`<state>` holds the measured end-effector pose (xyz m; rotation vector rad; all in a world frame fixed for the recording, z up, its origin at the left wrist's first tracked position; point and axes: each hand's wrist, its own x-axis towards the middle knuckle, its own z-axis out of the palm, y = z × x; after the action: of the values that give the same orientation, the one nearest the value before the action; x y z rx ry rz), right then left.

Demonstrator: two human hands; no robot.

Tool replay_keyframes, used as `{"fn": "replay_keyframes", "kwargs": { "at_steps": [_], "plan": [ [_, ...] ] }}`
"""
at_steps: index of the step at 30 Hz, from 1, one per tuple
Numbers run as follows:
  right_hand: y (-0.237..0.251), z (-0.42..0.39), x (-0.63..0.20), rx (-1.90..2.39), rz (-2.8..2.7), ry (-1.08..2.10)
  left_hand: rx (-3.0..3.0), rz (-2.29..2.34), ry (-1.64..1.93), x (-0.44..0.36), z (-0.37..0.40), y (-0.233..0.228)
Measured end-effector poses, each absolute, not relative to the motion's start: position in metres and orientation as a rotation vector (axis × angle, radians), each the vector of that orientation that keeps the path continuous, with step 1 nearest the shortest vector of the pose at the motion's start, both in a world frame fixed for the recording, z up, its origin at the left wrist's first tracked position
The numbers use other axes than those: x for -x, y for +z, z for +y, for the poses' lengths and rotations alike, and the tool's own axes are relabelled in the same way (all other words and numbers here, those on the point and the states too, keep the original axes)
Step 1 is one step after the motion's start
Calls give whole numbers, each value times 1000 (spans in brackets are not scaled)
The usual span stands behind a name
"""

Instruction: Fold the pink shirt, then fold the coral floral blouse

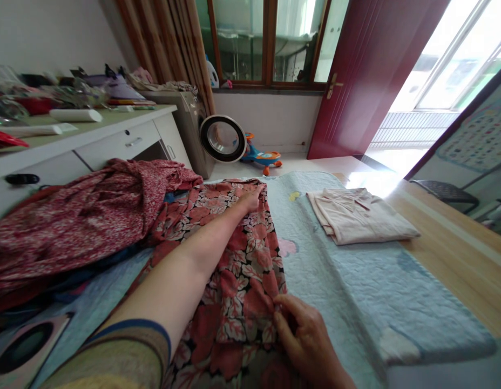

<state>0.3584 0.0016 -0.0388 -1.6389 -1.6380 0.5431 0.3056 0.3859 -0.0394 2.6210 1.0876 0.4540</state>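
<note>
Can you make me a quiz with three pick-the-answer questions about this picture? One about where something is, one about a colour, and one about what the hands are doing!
1. Where does the folded cream garment lie?
A. on the light blue quilt
B. on the white desk
C. on the floor

2. What colour is the door?
A. green
B. dark red
C. yellow

3. What is the right hand doing?
A. resting flat on bare wood
B. holding a cup
C. pinching the near edge of the flowered cloth

Answers: 1 A, it lies on the quilt right of the flowered cloth. 2 B, the open door is dark red. 3 C, its fingers grip the hem, while the left hand presses on the far end.
</note>
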Motion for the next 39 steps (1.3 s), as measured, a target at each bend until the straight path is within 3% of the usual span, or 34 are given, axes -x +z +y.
{"fn": "replay_keyframes", "kwargs": {
  "at_steps": [7,11,19,24,39],
  "plan": [
    [-39,1,-360,1673,-1599,571,-2747,1110,285,-297,357,-39],
    [-38,2,-360,1694,-1562,580,-2751,1185,502,-293,326,-23],
    [-39,4,-362,1706,-1572,550,-2711,579,409,-199,172,7],
    [-39,5,-363,1695,-1578,537,-2738,519,192,-140,101,9],
    [-29,11,-366,1629,-1360,899,-2801,659,372,-129,82,-6]
  ]
}}
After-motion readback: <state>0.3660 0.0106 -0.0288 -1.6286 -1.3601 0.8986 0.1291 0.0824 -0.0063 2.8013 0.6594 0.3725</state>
